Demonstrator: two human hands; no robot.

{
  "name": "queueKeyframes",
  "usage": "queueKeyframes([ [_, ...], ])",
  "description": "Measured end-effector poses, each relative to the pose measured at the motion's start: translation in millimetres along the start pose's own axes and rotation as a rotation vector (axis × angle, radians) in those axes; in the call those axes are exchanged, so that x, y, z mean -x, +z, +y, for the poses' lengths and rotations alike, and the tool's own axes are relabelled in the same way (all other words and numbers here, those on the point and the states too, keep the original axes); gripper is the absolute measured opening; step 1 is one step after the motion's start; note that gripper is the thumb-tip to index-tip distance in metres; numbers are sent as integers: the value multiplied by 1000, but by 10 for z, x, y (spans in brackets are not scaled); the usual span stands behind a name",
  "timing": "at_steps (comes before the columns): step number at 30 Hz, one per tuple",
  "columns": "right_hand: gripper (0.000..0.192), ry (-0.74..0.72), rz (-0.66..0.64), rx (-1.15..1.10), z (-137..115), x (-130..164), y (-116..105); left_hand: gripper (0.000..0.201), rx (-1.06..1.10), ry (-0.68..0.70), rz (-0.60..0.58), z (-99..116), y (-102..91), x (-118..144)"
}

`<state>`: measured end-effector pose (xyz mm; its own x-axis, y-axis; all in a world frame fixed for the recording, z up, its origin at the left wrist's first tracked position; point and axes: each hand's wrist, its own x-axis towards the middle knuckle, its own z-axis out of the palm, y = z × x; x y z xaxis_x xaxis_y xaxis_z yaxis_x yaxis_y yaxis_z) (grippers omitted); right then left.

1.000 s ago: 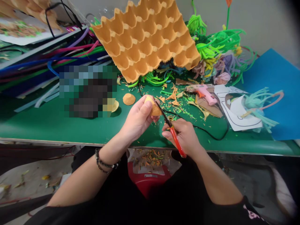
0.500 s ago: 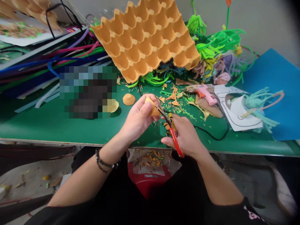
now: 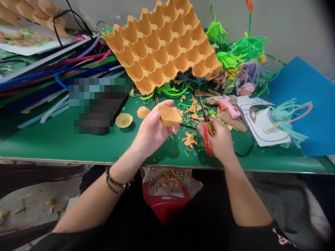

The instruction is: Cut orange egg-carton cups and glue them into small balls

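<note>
Between the thumb and fingers of my left hand [image 3: 153, 134] is a tan egg carton cup [image 3: 169, 116], its hollow side showing. My right hand [image 3: 221, 137] grips a pair of scissors [image 3: 206, 127] with red and yellow handles, the dark blades pointing up and away from the cup. Two more cut cups lie on the green table left of my left hand: a hollow-up cup [image 3: 124, 120] and a dome-up cup [image 3: 143, 112]. Beyond my hands leans a large tan egg tray [image 3: 167, 45] with a piece cut from its lower edge.
Carton scraps [image 3: 190, 139] litter the table between my hands. A pink glue gun [image 3: 230, 107] rests to the right, beside a white paper cutout [image 3: 269, 134] and a blue sheet [image 3: 300, 104]. Colourful pipe cleaners [image 3: 86, 66] are heaped at the left. A red stool [image 3: 167, 202] stands below the table edge.
The scissors have moved right, off the cup, and now point upward. My left hand has turned the cup so its hollow shows. A carton scrap now lies on the table between my hands.
</note>
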<state>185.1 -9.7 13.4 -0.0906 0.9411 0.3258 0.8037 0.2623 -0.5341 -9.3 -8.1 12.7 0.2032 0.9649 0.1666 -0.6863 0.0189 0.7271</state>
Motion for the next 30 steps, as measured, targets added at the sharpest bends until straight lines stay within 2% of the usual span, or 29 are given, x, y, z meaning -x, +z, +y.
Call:
queueKeyframes([
  [3, 38, -24, -9, 56, 35, -8, -6, 43, -38, -20, -27, 4, -17, 5],
  [5, 36, -46, -20, 102, 87, -25, -16, 43, -135, 18, -68, 0, -23, 24],
  [10, 32, -6, -17, 190, 281, -98, -26, 44, -541, 202, -236, -19, -12, 85],
  [15, 34, -27, 8, 199, 435, -128, -23, 43, -1036, 414, -316, -36, -13, 88],
  [17, 34, -41, 0, 171, 463, -126, -36, 42, -1146, 473, -307, -43, -14, 82],
  [20, 29, -53, 35, 105, 427, -115, -60, 41, -1113, 425, -217, -70, -4, 80],
  [22, 24, -56, 107, -2, 332, -87, -64, 41, -972, 363, -177, -103, 7, 80],
  [24, 25, -42, 111, -234, 195, -33, -46, 41, -836, 344, -173, -140, 10, 78],
  [25, 30, -33, 30, -423, 122, 2, -29, 41, -801, 347, -175, -158, 7, 76],
  [28, 40, -12, -320, -954, -61, 105, 43, 40, -807, 381, -176, -202, -16, 68],
  [30, 37, 26, -370, -1134, -126, 145, 93, 43, -849, 417, -171, -217, -30, 63],
])
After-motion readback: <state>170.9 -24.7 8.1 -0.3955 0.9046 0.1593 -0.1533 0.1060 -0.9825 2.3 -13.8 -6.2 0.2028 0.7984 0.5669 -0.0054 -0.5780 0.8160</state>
